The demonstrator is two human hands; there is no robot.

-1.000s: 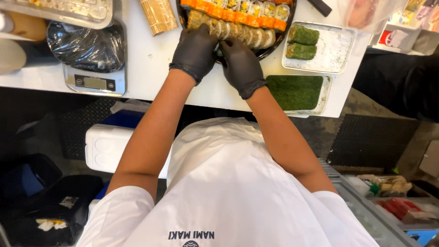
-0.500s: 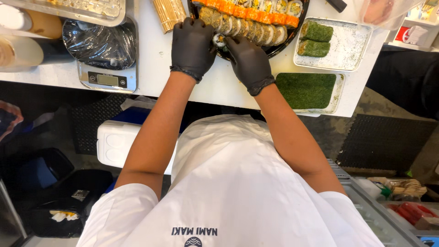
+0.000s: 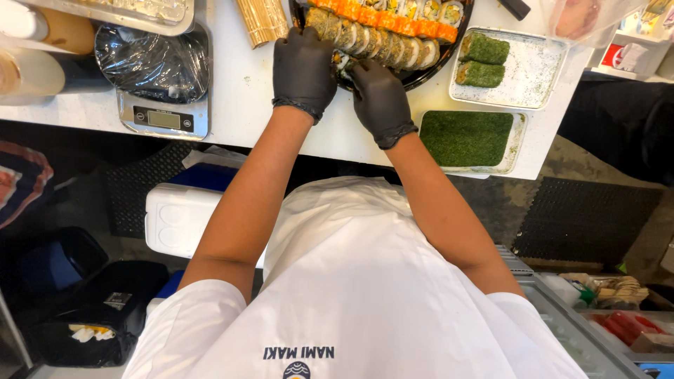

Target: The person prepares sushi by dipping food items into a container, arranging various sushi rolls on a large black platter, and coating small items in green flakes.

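Both my hands wear black gloves and rest at the near edge of a round black platter [image 3: 437, 64] filled with rows of cut sushi rolls [image 3: 382, 38]. My left hand [image 3: 303, 69] lies palm down over the platter's left end, fingers touching the roll pieces. My right hand [image 3: 379, 98] sits beside it, fingers curled around a few sushi pieces [image 3: 342, 62] between the two hands. How firmly those pieces are gripped is hidden by the gloves.
A kitchen scale [image 3: 163, 116] wrapped in plastic stands at the left. A bamboo mat [image 3: 260, 21] lies beside the platter. A tray [image 3: 533, 77] holds two green-coated rolls [image 3: 481, 60]; another tray holds green flakes [image 3: 467, 137]. A white cooler [image 3: 179, 217] sits below the counter.
The view has shifted slightly, so the counter sits lower in frame. Both hands have stayed at the platter's near edge, closing in on the pieces between them.
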